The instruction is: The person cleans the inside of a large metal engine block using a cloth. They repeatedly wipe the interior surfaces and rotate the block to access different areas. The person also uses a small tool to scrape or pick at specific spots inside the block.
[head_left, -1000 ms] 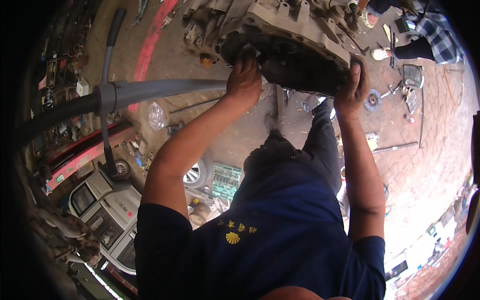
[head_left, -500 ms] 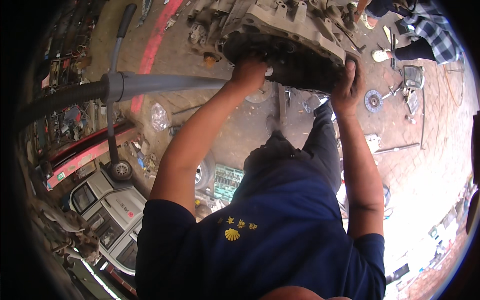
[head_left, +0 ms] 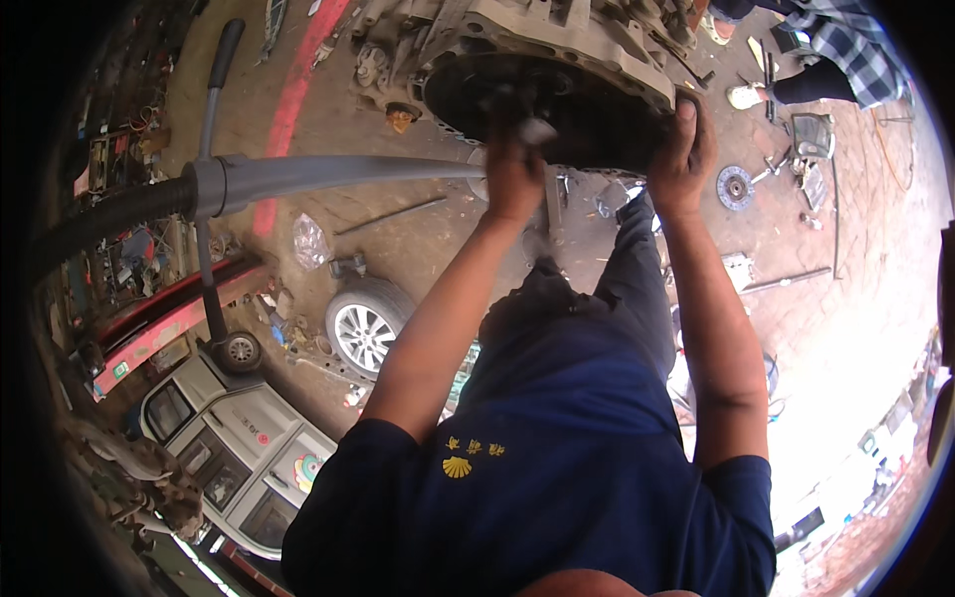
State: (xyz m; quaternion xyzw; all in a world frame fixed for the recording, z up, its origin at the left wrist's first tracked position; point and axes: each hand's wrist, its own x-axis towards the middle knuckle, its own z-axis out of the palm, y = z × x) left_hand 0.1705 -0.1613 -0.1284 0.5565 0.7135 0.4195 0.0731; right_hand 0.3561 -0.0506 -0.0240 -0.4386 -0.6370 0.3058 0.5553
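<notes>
Ideally, my right hand (head_left: 684,164) braces firmly while my left hand (head_left: 515,179) works lightly at the dark mouth (head_left: 607,124) of the housing (head_left: 597,55), ahead of me above the floor (head_left: 418,259). The right clasps its edge; the left blurs near a pale piece (head_left: 537,131), its grip impossible to tell.

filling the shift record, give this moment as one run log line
left hand: blurred, at dark hollow of grey-brown metal housing | right hand: holding housing's right end | nearby: silver-spoked wheel with black tyre
</notes>
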